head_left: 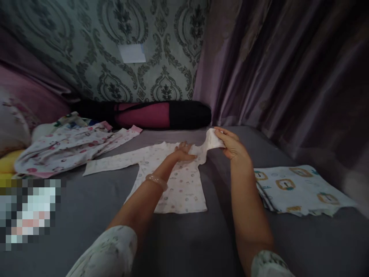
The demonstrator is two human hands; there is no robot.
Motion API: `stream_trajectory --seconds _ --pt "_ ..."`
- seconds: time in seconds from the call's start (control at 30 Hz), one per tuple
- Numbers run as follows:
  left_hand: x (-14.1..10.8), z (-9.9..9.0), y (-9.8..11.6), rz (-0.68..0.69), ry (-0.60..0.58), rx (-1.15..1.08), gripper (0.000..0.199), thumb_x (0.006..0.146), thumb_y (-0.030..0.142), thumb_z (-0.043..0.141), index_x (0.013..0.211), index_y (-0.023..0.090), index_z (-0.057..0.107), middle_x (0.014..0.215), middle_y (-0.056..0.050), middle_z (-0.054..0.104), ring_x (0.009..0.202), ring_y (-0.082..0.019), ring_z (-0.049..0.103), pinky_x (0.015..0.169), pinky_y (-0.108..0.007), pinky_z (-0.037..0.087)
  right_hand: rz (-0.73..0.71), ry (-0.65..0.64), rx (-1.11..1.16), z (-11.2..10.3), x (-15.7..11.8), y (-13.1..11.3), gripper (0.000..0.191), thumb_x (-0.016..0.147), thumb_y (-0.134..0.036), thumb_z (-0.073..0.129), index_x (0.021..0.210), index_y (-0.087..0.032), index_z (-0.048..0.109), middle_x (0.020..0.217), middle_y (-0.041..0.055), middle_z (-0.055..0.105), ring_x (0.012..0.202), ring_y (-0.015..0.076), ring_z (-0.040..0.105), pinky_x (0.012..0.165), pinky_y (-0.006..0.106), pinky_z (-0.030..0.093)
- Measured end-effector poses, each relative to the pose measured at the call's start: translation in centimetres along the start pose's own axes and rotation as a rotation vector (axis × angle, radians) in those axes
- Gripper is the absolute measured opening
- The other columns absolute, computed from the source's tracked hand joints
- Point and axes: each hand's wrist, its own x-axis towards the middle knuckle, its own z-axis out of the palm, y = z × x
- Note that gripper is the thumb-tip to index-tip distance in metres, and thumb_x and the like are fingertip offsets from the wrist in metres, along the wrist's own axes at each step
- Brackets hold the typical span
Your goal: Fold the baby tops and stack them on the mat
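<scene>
A small white long-sleeved shirt [181, 188] with a fine print lies spread on the grey bed sheet [184, 242], its hem toward me. One sleeve stretches out flat to the left. My left hand [183, 153] rests on the upper chest of the shirt near the neckline, fingers out and pressing the cloth. My right hand [229, 142] pinches the end of the other sleeve between thumb and fingers and holds it raised off the sheet, so that this sleeve bends upward from the shoulder.
Folded white cloth [302, 188] with orange animal prints lies at the right. Rumpled printed clothes [66, 146] are heaped at the left beside a yellow item [8, 161]. A black and pink long bag [144, 114] lies along the patterned wall; purple curtains [245, 69] hang at the right.
</scene>
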Motion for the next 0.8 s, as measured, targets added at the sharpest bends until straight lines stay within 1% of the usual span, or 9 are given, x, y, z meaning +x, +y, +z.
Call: stream_trajectory --seconds 0.07,0.1,0.17,0.23,0.3,0.47,0.6,0.7,0.8 --pt "-2.0 0.0 -2.6 -0.055 0.138 -0.234 0.075 0.080 0.054 0.060 0.143 0.018 0.040 0.152 -0.018 0.033 0.137 -0.034 0.036 0.107 -0.046 0.037 0.002 -0.003 -0.003 0.5 0.0 0.2 0.024 0.070 -0.029 0.076 0.090 -0.022 0.067 0.077 -0.0020 0.068 0.066 0.0120 0.064 0.057 0.022 0.050" --pt "-3.1 -0.1 -4.0 -0.095 0.207 -0.395 0.068 0.084 0.050 0.057 0.141 0.017 0.042 0.147 -0.018 0.041 0.130 -0.030 0.047 0.102 -0.041 0.043 0.001 -0.002 0.004 0.9 -0.1 0.3 0.023 0.069 -0.027 0.076 0.089 -0.022 0.066 0.077 -0.0023 0.068 0.066 0.0119 0.064 0.058 0.022 0.051" --pt "-5.1 0.0 -6.6 -0.201 0.308 -0.691 0.059 0.087 0.048 0.054 0.136 0.016 0.047 0.135 -0.017 0.054 0.114 -0.026 0.060 0.089 -0.036 0.052 0.001 0.002 0.027 1.6 -0.2 0.5 0.023 0.069 -0.024 0.076 0.089 -0.022 0.065 0.077 -0.0025 0.068 0.067 0.0120 0.064 0.059 0.022 0.052" --pt "-6.6 0.1 -8.6 -0.298 0.436 -0.870 0.050 0.087 0.044 0.056 0.127 0.016 0.054 0.124 -0.014 0.062 0.105 -0.023 0.065 0.086 -0.034 0.054 0.008 -0.001 0.027 2.4 -0.2 0.7 0.022 0.070 -0.020 0.074 0.090 -0.022 0.065 0.077 -0.0023 0.067 0.067 0.0125 0.064 0.060 0.022 0.052" --pt "-7.5 0.3 -9.8 -0.336 0.525 -0.993 0.040 0.087 0.039 0.058 0.119 0.015 0.059 0.114 -0.013 0.066 0.101 -0.020 0.066 0.088 -0.033 0.054 0.033 -0.017 -0.005 3.3 -0.1 0.8 0.020 0.073 -0.016 0.069 0.091 -0.022 0.064 0.077 -0.0018 0.067 0.069 0.0127 0.064 0.061 0.023 0.053" --pt "-8.3 -0.2 -9.8 -0.368 0.582 -1.291 0.023 0.087 0.022 0.058 0.107 0.013 0.061 0.101 -0.012 0.070 0.090 -0.017 0.069 0.091 -0.036 0.055 0.058 -0.057 -0.106 6.4 0.3 0.9 0.022 0.079 -0.016 0.064 0.100 -0.021 0.062 0.089 0.0024 0.069 0.077 0.0143 0.066 0.067 0.026 0.055" --pt "-8.6 -1.2 -9.3 -0.357 0.558 -1.487 0.014 0.090 0.020 0.056 0.101 0.013 0.060 0.093 -0.010 0.070 0.081 -0.014 0.069 0.090 -0.035 0.055 0.037 -0.111 -0.216 10.2 0.6 1.8 0.031 0.082 -0.020 0.061 0.113 -0.019 0.060 0.100 0.0073 0.068 0.084 0.0171 0.067 0.073 0.029 0.055" --pt "-8.7 -1.7 -9.1 -0.376 0.516 -1.601 0.016 0.093 0.023 0.053 0.103 0.011 0.057 0.089 -0.011 0.069 0.076 -0.014 0.070 0.087 -0.034 0.056 -0.007 -0.147 -0.301 13.7 0.6 3.9 0.035 0.084 -0.022 0.059 0.119 -0.017 0.057 0.103 0.0088 0.067 0.086 0.0169 0.066 0.075 0.028 0.053" --pt "-8.7 -2.1 -8.9 -0.432 0.465 -1.656 0.032 0.098 0.036 0.043 0.110 0.008 0.053 0.089 -0.015 0.068 0.079 -0.019 0.070 0.083 -0.034 0.057 -0.077 -0.133 -0.421 16.8 0.2 7.3 0.031 0.088 -0.030 0.055 0.115 -0.016 0.059 0.099 0.0078 0.067 0.087 0.0173 0.065 0.078 0.029 0.052"
